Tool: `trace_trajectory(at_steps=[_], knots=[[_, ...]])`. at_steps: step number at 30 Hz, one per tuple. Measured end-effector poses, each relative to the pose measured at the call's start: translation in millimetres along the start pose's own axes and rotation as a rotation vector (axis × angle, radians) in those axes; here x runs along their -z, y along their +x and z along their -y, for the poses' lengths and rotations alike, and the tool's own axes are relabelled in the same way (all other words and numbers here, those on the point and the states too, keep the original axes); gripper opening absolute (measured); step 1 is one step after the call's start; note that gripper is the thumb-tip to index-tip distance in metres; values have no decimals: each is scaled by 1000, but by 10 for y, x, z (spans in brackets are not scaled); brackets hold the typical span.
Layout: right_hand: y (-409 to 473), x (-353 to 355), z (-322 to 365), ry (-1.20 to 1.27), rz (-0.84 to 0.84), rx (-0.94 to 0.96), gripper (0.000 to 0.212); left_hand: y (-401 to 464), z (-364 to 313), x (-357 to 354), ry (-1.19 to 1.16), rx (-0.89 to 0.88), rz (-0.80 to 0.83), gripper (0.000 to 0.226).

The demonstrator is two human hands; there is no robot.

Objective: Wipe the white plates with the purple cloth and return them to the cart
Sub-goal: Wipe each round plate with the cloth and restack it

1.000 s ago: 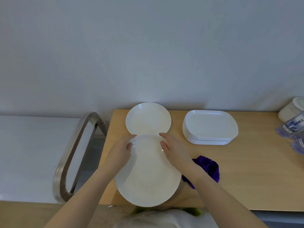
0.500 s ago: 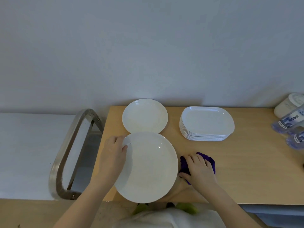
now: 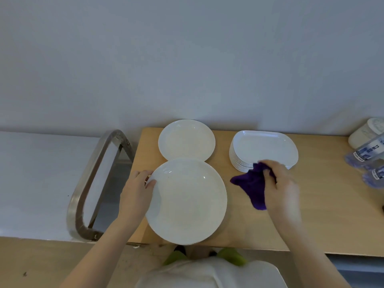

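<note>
Nearest, my left hand [image 3: 136, 192] grips the left rim of the big plate [image 3: 187, 201], fingers curled over its edge; the plate overhangs the worktop's [image 3: 311, 221] near edge. My right hand [image 3: 280, 187] pinches the purple cloth [image 3: 252, 185], lifted just right of that plate, bare wood beyond. Farther back, a smaller plate [image 3: 186, 140] touches the big one, beside a stack [image 3: 264, 149]. Left, the cart handle [image 3: 91, 183].

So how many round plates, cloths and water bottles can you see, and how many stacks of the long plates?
Round white plates: 2, near one, far one
Stacks of oblong white plates: 1
Purple cloths: 1
Water bottles: 2, and
Total: 6
</note>
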State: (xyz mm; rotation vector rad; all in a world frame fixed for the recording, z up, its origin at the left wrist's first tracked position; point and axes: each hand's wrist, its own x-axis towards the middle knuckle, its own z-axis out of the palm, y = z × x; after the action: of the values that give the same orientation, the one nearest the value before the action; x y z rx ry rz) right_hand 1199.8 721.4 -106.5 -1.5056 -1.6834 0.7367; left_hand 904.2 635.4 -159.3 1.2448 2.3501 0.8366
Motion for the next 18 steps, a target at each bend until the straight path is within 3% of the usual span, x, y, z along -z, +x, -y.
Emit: trace_trajectory(at_steps=[4, 9, 18], knots=[[76, 121, 659, 115, -59, 189, 33, 15, 0, 35, -39, 6, 29, 28], [11, -169, 1116, 170, 105, 344, 33, 34, -13, 64, -79, 15, 63, 27], [-353, -1226, 795, -418, 374, 530, 25, 72, 43, 115, -131, -83, 128, 27]])
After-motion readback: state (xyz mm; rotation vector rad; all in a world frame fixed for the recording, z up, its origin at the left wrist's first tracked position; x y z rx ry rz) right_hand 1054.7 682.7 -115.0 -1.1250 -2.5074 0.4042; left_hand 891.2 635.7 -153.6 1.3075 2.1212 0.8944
